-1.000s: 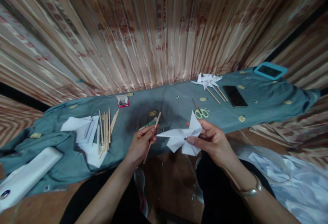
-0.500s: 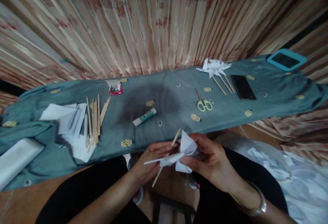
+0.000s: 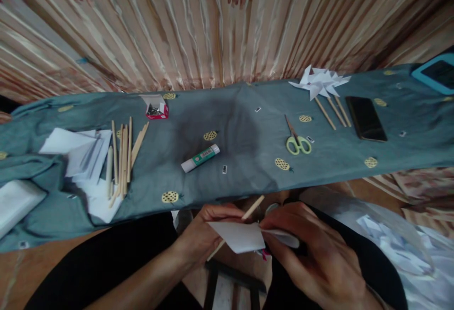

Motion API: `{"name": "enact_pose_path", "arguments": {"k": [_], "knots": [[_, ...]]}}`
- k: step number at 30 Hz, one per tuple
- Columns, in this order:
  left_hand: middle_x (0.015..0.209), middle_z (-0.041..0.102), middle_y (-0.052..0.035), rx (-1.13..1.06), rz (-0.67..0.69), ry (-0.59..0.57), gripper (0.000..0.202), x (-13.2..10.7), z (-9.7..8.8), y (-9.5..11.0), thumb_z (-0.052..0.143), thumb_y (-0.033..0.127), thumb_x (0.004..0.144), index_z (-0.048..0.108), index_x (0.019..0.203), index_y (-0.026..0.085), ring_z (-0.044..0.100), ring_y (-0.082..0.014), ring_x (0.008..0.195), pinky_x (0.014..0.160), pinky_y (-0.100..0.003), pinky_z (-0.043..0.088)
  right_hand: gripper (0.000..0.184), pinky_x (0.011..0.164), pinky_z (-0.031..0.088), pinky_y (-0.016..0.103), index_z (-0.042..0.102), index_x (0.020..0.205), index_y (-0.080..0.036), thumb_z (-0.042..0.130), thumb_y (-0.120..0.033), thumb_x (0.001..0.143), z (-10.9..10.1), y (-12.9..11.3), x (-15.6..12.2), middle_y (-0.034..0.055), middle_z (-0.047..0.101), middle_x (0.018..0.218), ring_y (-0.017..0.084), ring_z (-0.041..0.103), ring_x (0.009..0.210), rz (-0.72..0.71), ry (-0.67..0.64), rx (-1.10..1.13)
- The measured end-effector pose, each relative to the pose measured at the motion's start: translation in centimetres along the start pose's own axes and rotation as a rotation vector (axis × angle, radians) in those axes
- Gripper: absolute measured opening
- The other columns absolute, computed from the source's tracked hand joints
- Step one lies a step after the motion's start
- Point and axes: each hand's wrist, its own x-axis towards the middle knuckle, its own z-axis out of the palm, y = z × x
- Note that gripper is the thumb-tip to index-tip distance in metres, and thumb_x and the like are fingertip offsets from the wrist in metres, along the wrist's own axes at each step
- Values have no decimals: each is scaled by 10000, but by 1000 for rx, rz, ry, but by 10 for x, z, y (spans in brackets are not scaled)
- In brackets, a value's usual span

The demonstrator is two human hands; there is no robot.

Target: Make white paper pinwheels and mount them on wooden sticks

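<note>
One wooden stick [image 3: 254,207] slanted through the left hand [image 3: 200,236], whose fingers were curled closed around it, as the right hand [image 3: 315,253] pinched a piece of folded white paper [image 3: 239,238] between thumb and fingers. Both were held in front of a cloth-covered bench [image 3: 244,177], where a glue stick [image 3: 200,158], green-handled scissors [image 3: 298,145] and stick-mounted paper pinwheels [image 3: 321,83] lay.

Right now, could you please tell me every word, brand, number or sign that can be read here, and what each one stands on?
No text can be read with certainty.
Glue stick: print on its side, too small and blurred.
Cloth: small dark printed patches, too small.
Curtain: reddish marks, too blurred to tell whether they are characters.
</note>
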Motion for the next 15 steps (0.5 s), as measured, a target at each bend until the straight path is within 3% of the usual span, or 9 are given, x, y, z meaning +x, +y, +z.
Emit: {"name": "enact_pose_path", "arguments": {"k": [3, 9, 15], "knots": [[693, 660, -41, 31, 62, -27, 223, 3, -3, -2, 893, 324, 548, 803, 688, 174, 561, -93, 572, 519, -197, 390, 343, 868, 561, 347, 538, 1189, -221, 626, -164, 862, -5, 3, -3, 45, 752, 935, 212, 718, 913, -26, -54, -16], [676, 638, -54, 138, 85, -44, 217, 3, -6, -4, 862, 384, 604, 810, 692, 192, 514, -83, 543, 474, -193, 340, 418, 853, 556, 325, 506, 1241, -219, 610, -106, 852, -9, 4, 0, 47, 751, 977, 196, 716, 889, -71, -34, -16], [680, 644, -51, 158, 118, -51, 136, 3, -7, -6, 849, 298, 594, 813, 695, 215, 545, -94, 562, 480, -188, 365, 211, 828, 571, 287, 590, 1112, -201, 583, -205, 901, -10, 3, 3, 47, 745, 898, 186, 716, 847, -19, -60, -81]]}}
